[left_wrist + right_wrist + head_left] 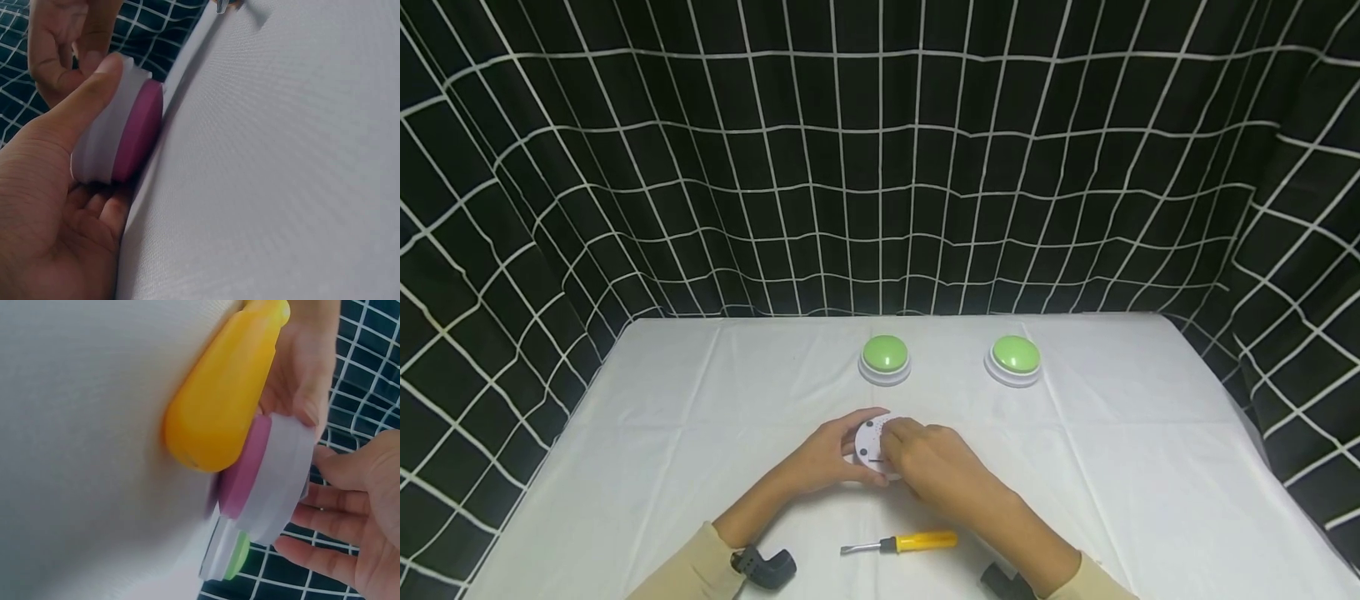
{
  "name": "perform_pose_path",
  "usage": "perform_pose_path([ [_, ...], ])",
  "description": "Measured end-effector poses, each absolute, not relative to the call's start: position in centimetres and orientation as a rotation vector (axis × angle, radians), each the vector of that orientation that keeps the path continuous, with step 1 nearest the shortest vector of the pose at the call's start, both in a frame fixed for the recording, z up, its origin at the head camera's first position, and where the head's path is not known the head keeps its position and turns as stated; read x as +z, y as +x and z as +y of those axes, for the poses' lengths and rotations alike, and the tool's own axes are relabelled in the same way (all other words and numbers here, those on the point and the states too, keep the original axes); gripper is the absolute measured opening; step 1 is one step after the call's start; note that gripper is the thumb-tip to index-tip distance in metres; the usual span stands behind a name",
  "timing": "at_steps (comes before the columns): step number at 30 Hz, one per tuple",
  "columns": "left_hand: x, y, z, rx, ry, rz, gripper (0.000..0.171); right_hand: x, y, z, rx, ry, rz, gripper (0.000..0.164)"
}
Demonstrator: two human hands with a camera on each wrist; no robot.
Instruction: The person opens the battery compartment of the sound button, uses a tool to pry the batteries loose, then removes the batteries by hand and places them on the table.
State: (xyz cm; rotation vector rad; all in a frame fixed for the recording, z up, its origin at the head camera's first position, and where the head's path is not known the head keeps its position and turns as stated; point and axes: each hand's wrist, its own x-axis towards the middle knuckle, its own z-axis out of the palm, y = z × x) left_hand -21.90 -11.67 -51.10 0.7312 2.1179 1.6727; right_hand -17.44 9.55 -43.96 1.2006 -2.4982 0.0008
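My left hand (831, 454) grips a round push button (868, 442) by its rim. It is turned over, with the white base with dark round feet facing up. In the left wrist view its pink dome (140, 131) faces down towards the cloth. My right hand (936, 462) reaches over the base, its bent fingers and thumb at the underside. A small greyish part shows between them in the right wrist view; whether they pinch it is unclear. A screwdriver (921, 541) with a yellow handle lies on the table nearer to me.
Two push buttons with green domes stand upright towards the back, one behind my hands (885, 354) and one further right (1016, 355). A white cloth (760, 375) with fold lines covers the table. Behind and at both sides hangs a black curtain (895, 167) with a white grid.
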Motion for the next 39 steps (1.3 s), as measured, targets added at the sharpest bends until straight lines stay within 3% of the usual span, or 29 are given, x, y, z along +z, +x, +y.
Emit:
perform_pose_path([
  [26,-51.2,-22.0,-11.8,1.649,0.709,2.141,0.096,-43.3,-17.6,10.6,0.191,1.219,-2.58,0.04],
  [34,-51.1,-21.9,-11.8,1.661,0.704,2.153,0.096,-42.8,-18.0,12.5,0.217,1.163,-2.575,0.037],
  [39,-51.1,-21.9,-11.6,1.654,0.686,2.144,0.096,-42.8,-18.3,14.1,0.209,1.112,-2.575,0.025],
])
